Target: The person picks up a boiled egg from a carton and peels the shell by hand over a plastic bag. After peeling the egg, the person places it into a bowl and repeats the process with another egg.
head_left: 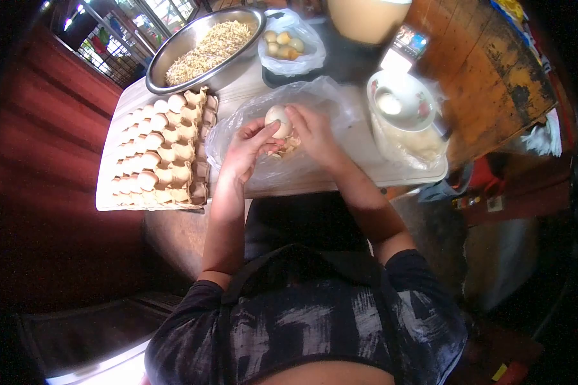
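A pale egg (277,120) is held up between both hands. My left hand (245,146) is closed around its lower left side, the thumb lying across the front. On the egg's right side my right hand (311,131) presses its fingertips, curled in; whether a bit of shell is pinched there I cannot make out. Below the hands, broken eggshell pieces (288,147) lie on a clear plastic bag (228,131) spread over the table.
On the left of the pale table (117,200) stands a stacked egg carton (185,154) with several eggs. Behind are a metal basin (154,76) of sprout-like bits and a bag of eggs (305,63). A floral bowl (424,106), a phone-like screen (410,42) and a tan container (366,19) stand right.
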